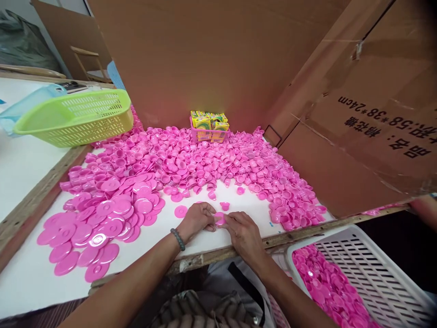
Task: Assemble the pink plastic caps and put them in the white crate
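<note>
At the front of the white table, my left hand (198, 217) and my right hand (243, 231) meet with bent fingers around one small pink toy saucer (220, 219). Fingers of both hands pinch its edges, and they partly cover it. Just beyond the fingertips sits a single pink toy cup (224, 206). A loose flat pink saucer (180, 211) lies left of my left hand. Farther left spreads a pile of overlapping pink saucers (112, 228). A wide heap of pink toy cups (211, 159) covers the table behind my hands.
A small pink basket (210, 135) of yellow boxes (202, 122) stands at the back against a cardboard wall (218, 59). Left is a green basket (75, 130) on a wooden rail. At lower right, a white basket (372, 269) contains pink pieces. Another person's arm (425, 209) shows at the right edge.
</note>
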A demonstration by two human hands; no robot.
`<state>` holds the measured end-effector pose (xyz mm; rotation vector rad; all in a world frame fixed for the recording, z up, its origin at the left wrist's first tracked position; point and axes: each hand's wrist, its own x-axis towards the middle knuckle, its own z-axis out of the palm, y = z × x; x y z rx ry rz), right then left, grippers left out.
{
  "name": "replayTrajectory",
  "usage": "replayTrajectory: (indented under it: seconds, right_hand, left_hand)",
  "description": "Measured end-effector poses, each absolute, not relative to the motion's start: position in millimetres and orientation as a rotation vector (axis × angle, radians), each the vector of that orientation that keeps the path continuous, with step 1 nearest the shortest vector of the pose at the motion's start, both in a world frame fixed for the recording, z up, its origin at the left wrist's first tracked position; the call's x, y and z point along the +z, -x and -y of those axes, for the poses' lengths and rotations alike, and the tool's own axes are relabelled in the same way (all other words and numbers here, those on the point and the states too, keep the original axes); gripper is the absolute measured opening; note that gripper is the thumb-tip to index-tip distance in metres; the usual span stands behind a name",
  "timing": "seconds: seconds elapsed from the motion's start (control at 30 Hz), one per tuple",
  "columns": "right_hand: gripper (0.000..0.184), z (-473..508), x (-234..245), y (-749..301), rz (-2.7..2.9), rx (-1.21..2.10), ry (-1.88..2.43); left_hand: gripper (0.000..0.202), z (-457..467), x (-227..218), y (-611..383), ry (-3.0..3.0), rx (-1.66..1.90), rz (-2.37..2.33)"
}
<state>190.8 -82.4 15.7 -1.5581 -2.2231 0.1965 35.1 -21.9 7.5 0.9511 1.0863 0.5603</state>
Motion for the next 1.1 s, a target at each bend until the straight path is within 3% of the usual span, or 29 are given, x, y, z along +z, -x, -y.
replayTrajectory:
  seconds: [0.27,0.63,0.9,1.1]
  right_hand:
    - [0.02,73.9,15.1,-186.2,2.173,0.242,1.614]
    - [0.019,62.5,9.9,-194.1,2.172,0.396,1.57]
    - [0.018,61.6,13.0,-195.3,2.211,0.418,1.527]
    - [0.02,67.6,4.8,-198.9,1.993,0.619,1.481]
  left_hand:
    - [0.018,24.4,10.0,-38.3,-0.993,0.554,-1.086]
    - [0.027,18.1,4.6,-40.1,-0.965,0.551,-1.123]
    - [0.022,16.4,2.8,-41.8,-0.989,0.505,-1.139]
    - [0.019,18.6,7.1,-37.7,-1.026,0.587,-1.04]
